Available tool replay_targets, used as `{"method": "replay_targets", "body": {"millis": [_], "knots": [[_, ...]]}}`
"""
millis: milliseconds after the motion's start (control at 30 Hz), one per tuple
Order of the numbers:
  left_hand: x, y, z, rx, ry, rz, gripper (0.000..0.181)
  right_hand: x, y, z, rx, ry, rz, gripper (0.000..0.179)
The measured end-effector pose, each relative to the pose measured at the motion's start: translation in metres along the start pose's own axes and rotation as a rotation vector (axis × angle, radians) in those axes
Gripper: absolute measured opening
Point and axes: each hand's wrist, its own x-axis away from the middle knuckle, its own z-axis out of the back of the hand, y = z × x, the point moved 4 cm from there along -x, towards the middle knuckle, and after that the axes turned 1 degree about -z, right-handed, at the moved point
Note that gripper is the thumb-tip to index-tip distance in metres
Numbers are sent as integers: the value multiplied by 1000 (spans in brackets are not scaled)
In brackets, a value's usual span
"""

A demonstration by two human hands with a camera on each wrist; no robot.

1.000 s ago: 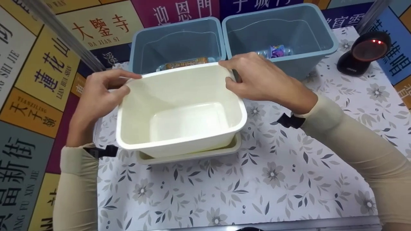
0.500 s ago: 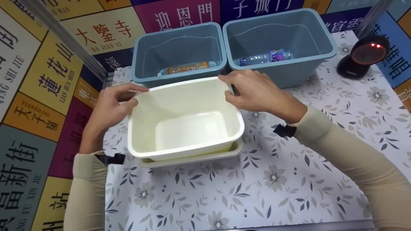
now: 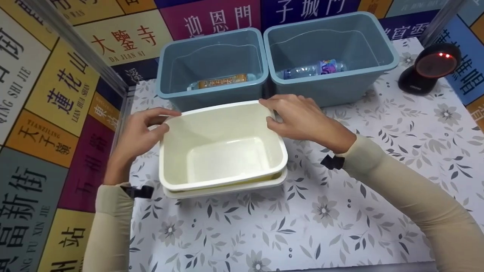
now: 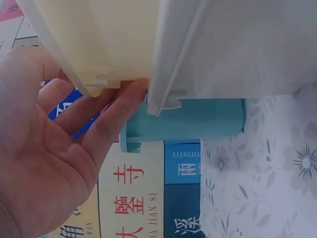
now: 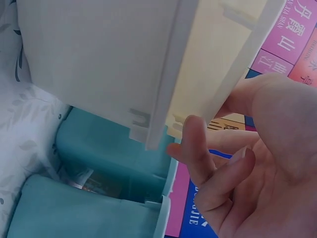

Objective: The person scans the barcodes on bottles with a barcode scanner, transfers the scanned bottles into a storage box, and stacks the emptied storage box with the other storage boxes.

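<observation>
A cream plastic bin (image 3: 227, 158) sits nested inside a second pale bin (image 3: 227, 192), whose rim shows just below it along the near side. My left hand (image 3: 141, 132) grips the upper bin at its far left corner, thumb over the rim and fingers outside. At the far right corner my right hand (image 3: 302, 119) pinches the same rim. In the left wrist view the fingertips (image 4: 134, 94) reach into the narrow gap between the two rims. The right wrist view has fingers (image 5: 194, 136) beneath the upper rim, right above the lower bin's edge (image 5: 158, 134).
Two blue-grey bins stand side by side behind: the left one (image 3: 211, 96) has an orange-labelled bottle (image 3: 223, 81), the right one (image 3: 332, 90) a purple-labelled bottle (image 3: 315, 70). A black scanner-like device (image 3: 429, 68) with red lights stands at the right on the flowered tablecloth (image 3: 325, 234).
Both hands have lowered the upper bin deeper into the lower one, so the gap between their rims is smaller. More of the blue-grey bins shows behind it.
</observation>
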Motion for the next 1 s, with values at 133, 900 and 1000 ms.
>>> {"method": "replay_targets", "body": {"millis": [133,900,1000], "knots": [[0,-1,-2,-26,16,-21,35,1,1,-3,5,8,-13,53],[-6,-53,-12,-31,27,-93,36,10,-3,-15,3,102,-55,51],[-4,-54,-12,-39,33,-95,35,9,-3,-15,4,107,-55,51]]}}
